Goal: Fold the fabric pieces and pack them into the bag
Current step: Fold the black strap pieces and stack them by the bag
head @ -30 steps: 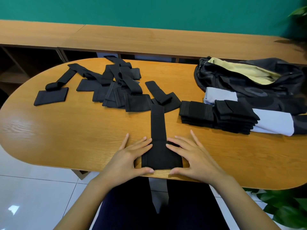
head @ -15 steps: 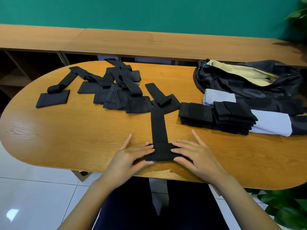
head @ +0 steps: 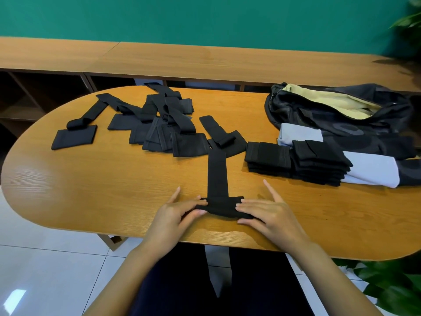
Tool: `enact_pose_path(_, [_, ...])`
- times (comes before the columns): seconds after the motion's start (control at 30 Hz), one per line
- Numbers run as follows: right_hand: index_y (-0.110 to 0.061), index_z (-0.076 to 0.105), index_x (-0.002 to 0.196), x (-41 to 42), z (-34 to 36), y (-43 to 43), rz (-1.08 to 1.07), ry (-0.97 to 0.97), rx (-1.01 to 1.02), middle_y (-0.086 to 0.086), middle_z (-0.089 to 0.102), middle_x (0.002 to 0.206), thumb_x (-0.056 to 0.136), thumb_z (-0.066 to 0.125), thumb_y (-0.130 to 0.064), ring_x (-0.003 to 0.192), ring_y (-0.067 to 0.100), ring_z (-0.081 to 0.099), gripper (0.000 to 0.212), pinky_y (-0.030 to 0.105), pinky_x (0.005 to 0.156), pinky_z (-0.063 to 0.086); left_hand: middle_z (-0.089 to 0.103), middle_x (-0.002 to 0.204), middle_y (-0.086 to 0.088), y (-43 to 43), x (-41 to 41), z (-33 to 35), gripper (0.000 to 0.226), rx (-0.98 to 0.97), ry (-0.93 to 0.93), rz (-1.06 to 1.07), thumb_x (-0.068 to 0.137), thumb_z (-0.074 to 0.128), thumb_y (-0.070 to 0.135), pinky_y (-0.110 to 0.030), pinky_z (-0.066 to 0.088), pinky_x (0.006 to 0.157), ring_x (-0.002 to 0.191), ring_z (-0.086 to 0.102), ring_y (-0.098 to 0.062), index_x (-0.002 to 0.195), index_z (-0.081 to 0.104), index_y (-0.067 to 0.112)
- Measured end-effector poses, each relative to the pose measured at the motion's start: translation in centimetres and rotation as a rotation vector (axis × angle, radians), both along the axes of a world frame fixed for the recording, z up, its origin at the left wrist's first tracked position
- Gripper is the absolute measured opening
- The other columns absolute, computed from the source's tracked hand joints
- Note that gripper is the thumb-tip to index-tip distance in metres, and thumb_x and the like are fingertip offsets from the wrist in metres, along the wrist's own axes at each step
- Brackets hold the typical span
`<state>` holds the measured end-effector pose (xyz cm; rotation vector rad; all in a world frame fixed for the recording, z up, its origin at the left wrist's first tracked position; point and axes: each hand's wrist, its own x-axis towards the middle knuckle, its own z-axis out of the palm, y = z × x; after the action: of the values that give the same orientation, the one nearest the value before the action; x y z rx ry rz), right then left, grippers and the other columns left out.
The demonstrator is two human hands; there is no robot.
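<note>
A long black fabric piece (head: 217, 174) lies along the wooden table (head: 102, 183) in front of me, its wide near end folded over into a thick band. My left hand (head: 175, 213) pinches the band's left end between thumb and fingers. My right hand (head: 271, 215) pinches its right end the same way. Several unfolded black pieces (head: 164, 126) lie in a loose heap at the back left. Two stacks of folded black pieces (head: 296, 160) sit to the right. Behind them the dark bag (head: 341, 115) lies open, showing a yellow lining.
A pale grey cloth (head: 373, 172) lies under the folded stacks, partly on the bag. A long wooden bench (head: 205, 62) runs behind the table against a green wall. Plant leaves (head: 391, 286) show at the lower right. The table's front edge is just under my wrists.
The wide near end lay flat under my hands; it has been folded over away from me into a narrow band. Both hands moved slightly forward with it.
</note>
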<state>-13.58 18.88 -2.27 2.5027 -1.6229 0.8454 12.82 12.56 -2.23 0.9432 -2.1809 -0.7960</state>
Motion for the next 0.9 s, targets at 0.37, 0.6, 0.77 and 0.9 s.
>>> enact_pose_path(0.37, [-0.016,0.071,0.113,0.5,1.8,-1.5,-0.046,-0.169,-0.073,-0.008,0.074,0.096,0.095,0.052,-0.046,0.084,-0.002,0.066,0.04,0.045,0.118,0.026,0.065,0.08,0.019,-0.1,-0.9,1.8,0.034,0.018,0.149,0.177,0.085,0.06,0.047,-0.013,0.048,0.076,0.078,0.064,-0.003,0.117,0.064,0.036])
enact_pose_path(0.6, [-0.02,0.068,0.12,1.1,2.0,-2.3,-0.179,-0.137,-0.024,-0.01,0.061,0.063,0.094,0.048,-0.051,0.061,0.004,0.058,0.045,0.029,0.118,0.022,0.065,0.066,0.014,-0.6,-1.5,1.7,0.049,0.059,0.113,0.274,0.081,0.06,0.046,-0.013,0.05,0.073,0.072,0.066,-0.003,0.123,0.067,0.02])
enact_pose_path(0.77, [-0.021,0.067,0.122,1.6,2.1,-2.8,-0.255,-0.037,-0.002,-0.01,0.057,0.062,0.089,0.051,-0.047,0.061,0.007,0.057,0.045,0.043,0.108,0.038,0.065,0.068,0.017,-1.3,-1.7,1.3,0.052,-0.016,-0.027,0.362,0.081,0.059,0.052,-0.04,0.054,0.082,0.074,0.064,-0.003,0.124,0.066,0.023])
enact_pose_path(0.9, [-0.019,0.067,0.12,1.8,2.1,-3.0,-0.299,0.072,0.037,-0.009,0.063,0.074,0.088,0.052,-0.046,0.074,0.011,0.061,0.044,0.046,0.103,0.045,0.058,0.07,0.018,-1.6,-1.8,1.0,0.044,-0.07,-0.194,0.389,0.085,0.069,0.04,-0.036,0.042,0.09,0.08,0.055,-0.005,0.126,0.065,0.025])
